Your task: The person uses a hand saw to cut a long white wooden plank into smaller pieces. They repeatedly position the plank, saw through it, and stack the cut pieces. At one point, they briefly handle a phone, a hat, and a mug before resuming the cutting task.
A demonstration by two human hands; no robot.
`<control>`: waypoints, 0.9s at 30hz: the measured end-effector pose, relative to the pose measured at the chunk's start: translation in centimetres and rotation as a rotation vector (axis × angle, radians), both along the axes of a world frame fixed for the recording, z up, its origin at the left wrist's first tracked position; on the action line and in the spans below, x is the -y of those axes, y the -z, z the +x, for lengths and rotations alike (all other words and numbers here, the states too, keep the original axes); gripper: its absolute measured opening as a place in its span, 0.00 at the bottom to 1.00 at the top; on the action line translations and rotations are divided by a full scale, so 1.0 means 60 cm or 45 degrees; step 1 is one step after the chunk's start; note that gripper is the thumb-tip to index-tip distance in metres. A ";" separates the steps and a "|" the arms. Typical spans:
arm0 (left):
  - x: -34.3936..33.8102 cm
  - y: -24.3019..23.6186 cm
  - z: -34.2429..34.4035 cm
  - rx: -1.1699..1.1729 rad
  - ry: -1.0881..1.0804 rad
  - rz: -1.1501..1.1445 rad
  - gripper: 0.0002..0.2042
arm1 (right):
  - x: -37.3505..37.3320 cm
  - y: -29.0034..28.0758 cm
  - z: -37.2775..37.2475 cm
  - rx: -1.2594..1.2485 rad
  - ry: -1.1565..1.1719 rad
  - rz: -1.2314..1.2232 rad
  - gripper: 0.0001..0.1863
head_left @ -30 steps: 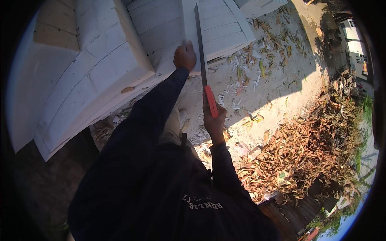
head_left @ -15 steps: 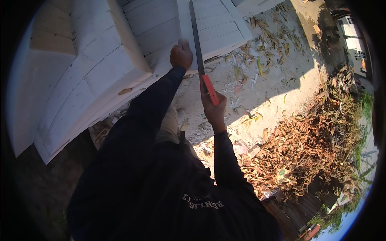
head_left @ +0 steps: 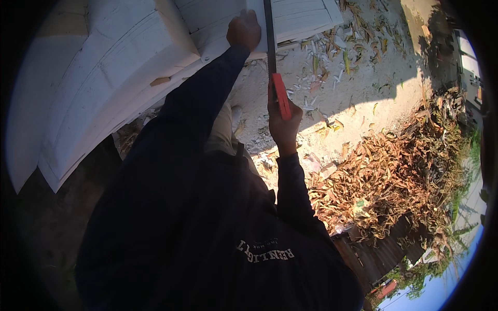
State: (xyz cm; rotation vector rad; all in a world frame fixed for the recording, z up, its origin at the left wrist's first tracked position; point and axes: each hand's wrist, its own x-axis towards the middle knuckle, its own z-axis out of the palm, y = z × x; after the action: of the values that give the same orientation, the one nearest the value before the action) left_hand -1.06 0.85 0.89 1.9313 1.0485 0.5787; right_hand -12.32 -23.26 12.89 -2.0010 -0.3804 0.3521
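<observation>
My right hand [head_left: 285, 123] is wrapped round the red handle of a handsaw [head_left: 281, 96]. Its long dark blade points away from me and runs past the upper edge of the view. Just left of the blade lies a narrow white strip [head_left: 263, 26], on top of white boards [head_left: 306, 18]. My left hand [head_left: 244, 32] is closed on the strip's left side, fingertips slightly blurred. Where the saw's teeth meet the material, if they do, I cannot make out.
Large curved white pieces [head_left: 119, 67] stand at my left. Pale ground [head_left: 321, 83] with white scraps and leaves lies ahead to the right. A heap of dry brown leaves [head_left: 384, 176] fills the right side, near dark corrugated sheets [head_left: 371, 254].
The whole view has shifted, so the white pieces sit higher in it. My right hand still grips the handsaw, and my left hand stays on the white strip.
</observation>
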 end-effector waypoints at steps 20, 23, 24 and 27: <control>0.013 -0.016 0.010 0.055 -0.017 0.083 0.26 | -0.011 0.003 0.014 -0.044 -0.012 -0.068 0.09; 0.017 -0.005 -0.003 0.012 -0.043 0.067 0.26 | 0.016 0.022 -0.009 0.025 -0.020 -0.052 0.09; 0.002 -0.010 0.006 0.005 -0.049 0.058 0.26 | 0.036 0.023 -0.037 0.064 0.001 -0.021 0.09; 0.006 -0.010 0.005 -0.059 -0.083 0.045 0.27 | 0.056 0.011 -0.080 0.181 0.089 0.089 0.08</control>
State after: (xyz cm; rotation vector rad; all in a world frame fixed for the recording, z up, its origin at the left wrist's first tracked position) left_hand -0.75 0.51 1.51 1.9557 1.1406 0.5950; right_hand -17.14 -26.62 12.24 -1.9708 -0.4051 0.1512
